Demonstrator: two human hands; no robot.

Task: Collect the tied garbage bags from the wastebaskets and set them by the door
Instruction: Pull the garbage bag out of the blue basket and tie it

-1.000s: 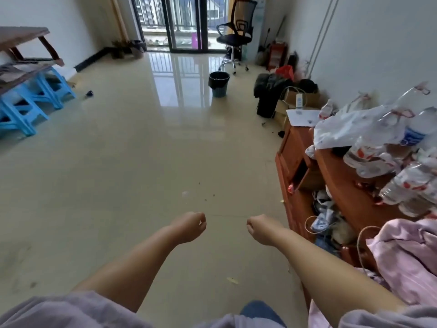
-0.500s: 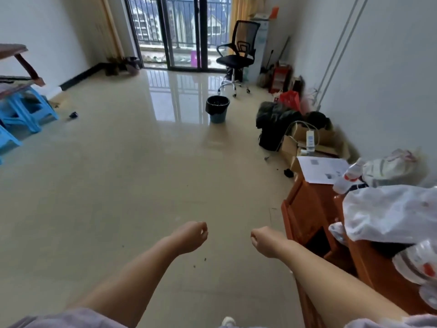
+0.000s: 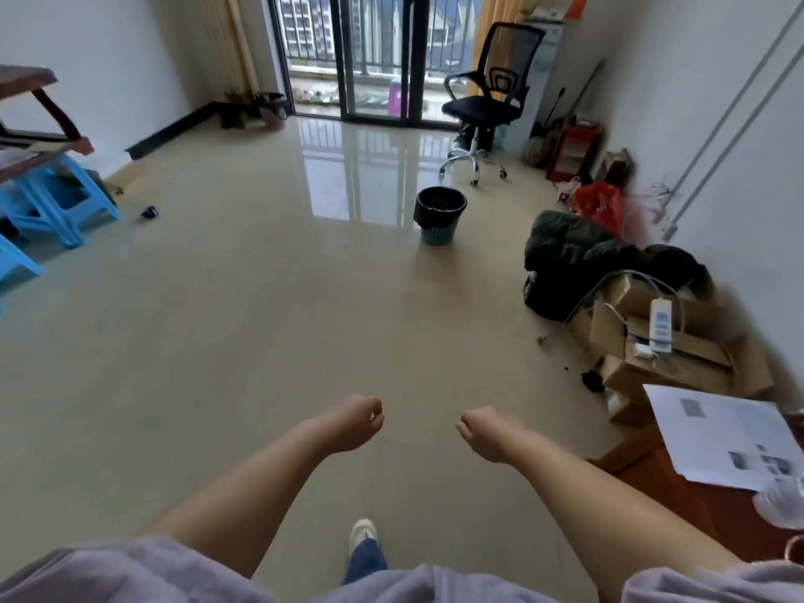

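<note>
A small teal wastebasket (image 3: 439,232) lined with a black garbage bag (image 3: 439,205) stands on the shiny floor ahead, its top open. My left hand (image 3: 354,424) and my right hand (image 3: 483,430) are stretched out in front of me, well short of the basket. Both have their fingers curled in and hold nothing. A second dark basket (image 3: 274,110) stands by the balcony door at the far left.
A black office chair (image 3: 487,97) stands behind the basket by the glass balcony door (image 3: 370,54). Dark bags (image 3: 578,254), cardboard boxes (image 3: 670,346) and a wooden cabinet (image 3: 678,498) with papers line the right wall. Blue stools (image 3: 52,202) stand at the left.
I have walked forward: the wastebasket, chair and boxes are nearer and larger. The bottles and bags on the cabinet have left the view. My hands keep their curled pose.
</note>
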